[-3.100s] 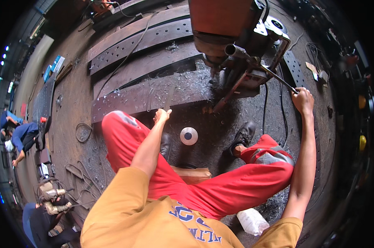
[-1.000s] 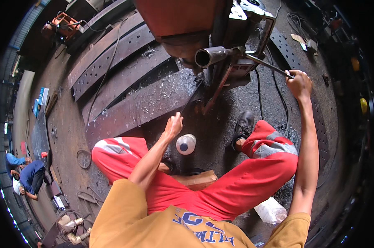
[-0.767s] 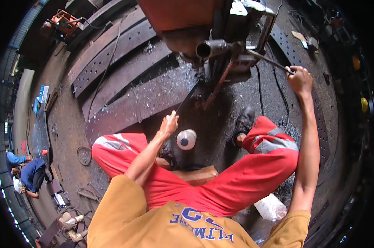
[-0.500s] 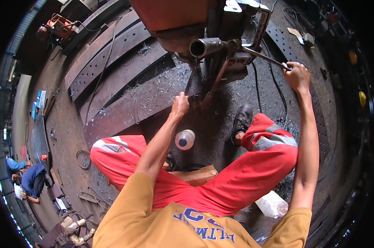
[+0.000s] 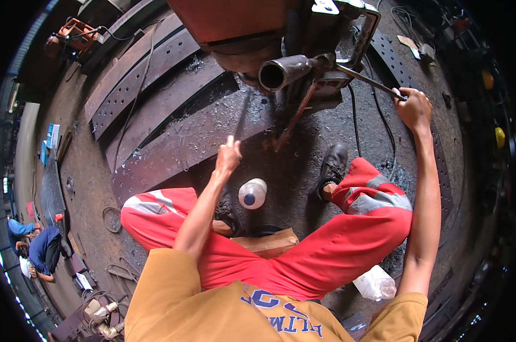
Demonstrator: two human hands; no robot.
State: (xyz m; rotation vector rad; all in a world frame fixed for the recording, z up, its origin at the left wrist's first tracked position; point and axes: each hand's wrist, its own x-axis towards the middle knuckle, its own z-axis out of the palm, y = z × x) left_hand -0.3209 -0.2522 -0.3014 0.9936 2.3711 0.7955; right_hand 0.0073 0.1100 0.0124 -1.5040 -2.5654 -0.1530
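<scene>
Drawn back from the drilled steel plate (image 5: 178, 145) since a moment ago, left hand (image 5: 228, 157) raised above it, fingers loosely together, holding nothing. Right hand (image 5: 413, 109) clamped around drill press lever (image 5: 367, 81). Capped plastic bottle (image 5: 252, 193) between the feet.

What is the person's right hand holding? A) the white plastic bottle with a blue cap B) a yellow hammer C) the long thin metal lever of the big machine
C: the right hand is closed around the end of the long thin metal lever, while the white plastic bottle stands on the floor between the feet.
</scene>
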